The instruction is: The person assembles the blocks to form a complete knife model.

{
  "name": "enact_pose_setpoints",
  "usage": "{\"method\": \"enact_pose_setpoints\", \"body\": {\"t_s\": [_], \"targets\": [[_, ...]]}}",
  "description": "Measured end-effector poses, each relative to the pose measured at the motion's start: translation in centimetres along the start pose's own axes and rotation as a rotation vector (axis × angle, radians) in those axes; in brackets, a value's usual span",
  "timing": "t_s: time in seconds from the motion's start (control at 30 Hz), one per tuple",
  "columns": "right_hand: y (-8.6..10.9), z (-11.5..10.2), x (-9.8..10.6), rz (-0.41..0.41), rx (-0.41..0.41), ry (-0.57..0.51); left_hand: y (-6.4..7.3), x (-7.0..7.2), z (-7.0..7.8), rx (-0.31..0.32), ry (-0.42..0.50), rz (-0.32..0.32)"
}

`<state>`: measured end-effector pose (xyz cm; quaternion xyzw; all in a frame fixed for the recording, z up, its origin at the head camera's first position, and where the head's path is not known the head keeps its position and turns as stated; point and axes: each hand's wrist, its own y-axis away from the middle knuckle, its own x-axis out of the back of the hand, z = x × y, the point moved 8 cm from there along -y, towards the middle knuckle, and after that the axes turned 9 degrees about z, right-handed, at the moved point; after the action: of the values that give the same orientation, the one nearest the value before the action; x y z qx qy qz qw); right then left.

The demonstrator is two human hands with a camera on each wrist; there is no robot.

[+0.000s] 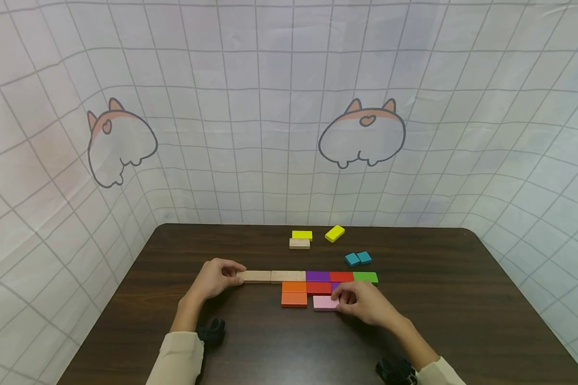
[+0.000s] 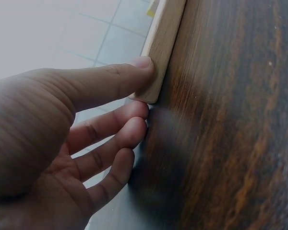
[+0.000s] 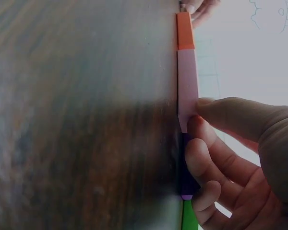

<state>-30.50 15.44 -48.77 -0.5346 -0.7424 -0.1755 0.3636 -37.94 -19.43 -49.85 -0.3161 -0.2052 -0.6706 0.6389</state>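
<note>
My left hand (image 1: 214,279) pinches the outer end of a plain wooden block (image 1: 257,276), the leftmost of a row. Its thumb lies on the block's near side in the left wrist view. The row runs on rightward with a second plain block (image 1: 288,276), a purple block (image 1: 318,276), a red block (image 1: 341,276) and a green block (image 1: 366,277). Nearer me, my right hand (image 1: 363,302) pinches the right end of a pink block (image 1: 324,303), below another red block (image 1: 319,288). Orange blocks (image 1: 294,299) lie left of the pink one. My right hand partly covers a second purple block.
Farther back on the dark table (image 1: 212,240) lie a yellow block (image 1: 302,235) against a plain block (image 1: 299,244), and a tilted yellow block (image 1: 334,233). Two blue blocks (image 1: 358,259) touch behind the row. A gridded curtain (image 1: 279,182) hangs around the table's back and sides.
</note>
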Motion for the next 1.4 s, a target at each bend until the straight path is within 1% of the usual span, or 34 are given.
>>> {"method": "enact_pose_setpoints", "body": {"t_s": [0.2, 0.37, 0.63, 0.87, 1.4], "targets": [[-0.2, -0.1, -0.1, 0.025, 0.005, 0.015, 0.0, 0.1, 0.1, 0.002, -0.004, 0.003], [-0.4, -0.3, -0.4, 0.022, 0.014, 0.022, 0.2, 0.1, 0.0, 0.001, -0.008, -0.007], [-0.7, -0.4, -0.5, 0.020, -0.003, 0.044, 0.3, 0.2, 0.1, 0.003, -0.008, -0.006], [-1.1, -0.1, -0.8, 0.017, -0.019, 0.087, 0.2, 0.0, 0.2, -0.003, -0.017, -0.008], [-1.5, -0.1, -1.0, 0.015, -0.044, 0.086, 0.1, -0.1, 0.3, -0.007, -0.007, -0.008]]}}
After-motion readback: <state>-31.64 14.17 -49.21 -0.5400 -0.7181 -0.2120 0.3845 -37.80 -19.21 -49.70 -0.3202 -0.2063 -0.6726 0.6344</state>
